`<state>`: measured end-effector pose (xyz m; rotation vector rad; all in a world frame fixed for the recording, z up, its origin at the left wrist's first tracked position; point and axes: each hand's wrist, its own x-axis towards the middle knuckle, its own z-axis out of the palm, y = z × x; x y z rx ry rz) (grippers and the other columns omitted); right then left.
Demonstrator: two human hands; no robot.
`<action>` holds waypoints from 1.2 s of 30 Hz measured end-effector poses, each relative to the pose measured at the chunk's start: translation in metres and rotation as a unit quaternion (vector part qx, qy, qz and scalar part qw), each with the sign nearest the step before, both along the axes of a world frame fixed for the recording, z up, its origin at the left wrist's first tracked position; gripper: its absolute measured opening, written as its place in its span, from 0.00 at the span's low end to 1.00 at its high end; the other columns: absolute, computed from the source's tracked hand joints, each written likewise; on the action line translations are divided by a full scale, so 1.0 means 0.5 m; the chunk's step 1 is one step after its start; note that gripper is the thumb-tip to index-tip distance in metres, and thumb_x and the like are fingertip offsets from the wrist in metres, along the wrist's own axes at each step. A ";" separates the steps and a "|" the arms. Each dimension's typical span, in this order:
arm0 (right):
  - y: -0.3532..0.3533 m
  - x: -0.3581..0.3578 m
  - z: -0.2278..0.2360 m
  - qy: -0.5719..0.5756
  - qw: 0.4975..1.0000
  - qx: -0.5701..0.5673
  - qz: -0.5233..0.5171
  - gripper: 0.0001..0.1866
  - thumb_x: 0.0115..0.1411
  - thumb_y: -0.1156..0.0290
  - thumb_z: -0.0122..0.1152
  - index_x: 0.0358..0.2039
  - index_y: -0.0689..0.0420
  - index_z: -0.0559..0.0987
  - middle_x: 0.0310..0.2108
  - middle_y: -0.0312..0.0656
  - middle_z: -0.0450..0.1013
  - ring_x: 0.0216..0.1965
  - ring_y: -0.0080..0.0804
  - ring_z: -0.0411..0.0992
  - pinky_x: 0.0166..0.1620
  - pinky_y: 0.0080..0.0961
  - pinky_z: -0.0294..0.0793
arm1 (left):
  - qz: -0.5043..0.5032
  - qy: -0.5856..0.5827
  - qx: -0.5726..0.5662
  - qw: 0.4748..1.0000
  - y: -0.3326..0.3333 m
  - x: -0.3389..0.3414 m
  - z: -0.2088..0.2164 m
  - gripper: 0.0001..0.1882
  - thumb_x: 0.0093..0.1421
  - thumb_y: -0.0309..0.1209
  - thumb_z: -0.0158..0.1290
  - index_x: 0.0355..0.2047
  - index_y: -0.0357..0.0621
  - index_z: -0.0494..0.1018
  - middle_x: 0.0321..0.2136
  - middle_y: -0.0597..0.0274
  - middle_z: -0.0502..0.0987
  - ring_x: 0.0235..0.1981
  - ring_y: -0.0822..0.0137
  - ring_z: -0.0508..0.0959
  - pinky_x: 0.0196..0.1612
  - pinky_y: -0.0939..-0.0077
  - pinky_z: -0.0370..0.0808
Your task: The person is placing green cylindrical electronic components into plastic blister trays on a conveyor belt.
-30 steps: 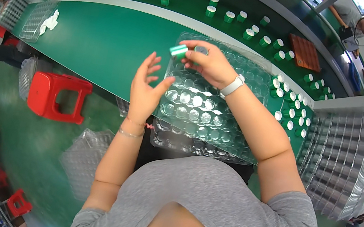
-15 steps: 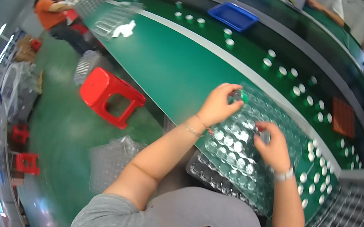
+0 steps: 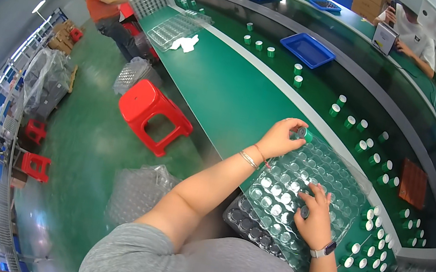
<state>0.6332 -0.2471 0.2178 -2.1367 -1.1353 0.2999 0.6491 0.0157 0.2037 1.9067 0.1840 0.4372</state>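
My left hand [image 3: 282,138] reaches to the far left corner of a clear plastic tray [image 3: 277,195] with rows of round pockets. Its thumb and fingers pinch a small green cylinder [image 3: 305,133], whose dark round end faces up. Over the middle of the tray is my right hand [image 3: 316,213], its fingers bent a little and spread apart. A small dark round piece [image 3: 304,212] shows beside its thumb; whether it touches the hand or sits in a pocket I cannot make out. Beneath the near edge of the clear tray lies a black pocketed tray [image 3: 249,222].
Several green cylinders with white tops [image 3: 363,249] stand right of the tray; more are on the dark green belt [image 3: 316,100] beyond. A blue tray [image 3: 308,50] and a brown slab [image 3: 413,183] lie there. A red stool [image 3: 148,107] stands left. Other people work farther off.
My right hand has come nearer to me over the tray, and its fingers have spread from a curled grip. My left hand still pinches the green cylinder. The whole view has shifted.
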 end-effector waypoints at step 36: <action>-0.040 0.015 -0.069 -0.013 0.998 0.054 -0.006 0.19 0.51 0.76 0.58 0.45 0.56 0.75 0.57 0.47 0.62 0.66 0.48 0.54 0.66 0.58 0.44 | -0.150 0.182 0.094 0.967 0.049 0.074 -0.014 0.22 0.48 0.27 0.62 0.46 0.50 0.78 0.47 0.65 0.77 0.49 0.68 0.74 0.53 0.70 0.67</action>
